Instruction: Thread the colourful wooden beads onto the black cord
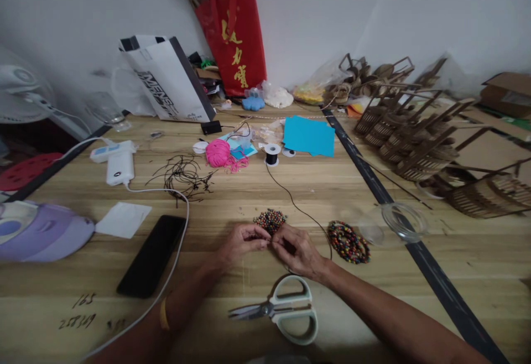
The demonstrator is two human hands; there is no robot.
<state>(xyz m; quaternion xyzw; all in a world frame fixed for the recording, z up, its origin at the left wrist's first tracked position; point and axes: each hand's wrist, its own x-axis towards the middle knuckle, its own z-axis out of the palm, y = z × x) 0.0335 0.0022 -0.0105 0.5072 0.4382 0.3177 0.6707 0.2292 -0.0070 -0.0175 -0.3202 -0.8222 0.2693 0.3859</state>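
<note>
The cord (297, 204) runs from the spool (272, 157) towards the person, slanting right, then bends near the right wrist. The left hand (243, 243) and right hand (302, 252) meet just before the loose beads (270, 219), fingertips pinched together; what they grip is too small to tell. Nearer, scissors (266, 310) lie crosswise on the table (207, 331), blades pointing left.

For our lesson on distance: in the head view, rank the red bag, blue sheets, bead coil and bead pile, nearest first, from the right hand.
1. Bead pile, beyond and left of the right hand.
2. Bead coil, right of the hand.
3. Blue sheets, farther back.
4. Red bag, farthest back.
</note>
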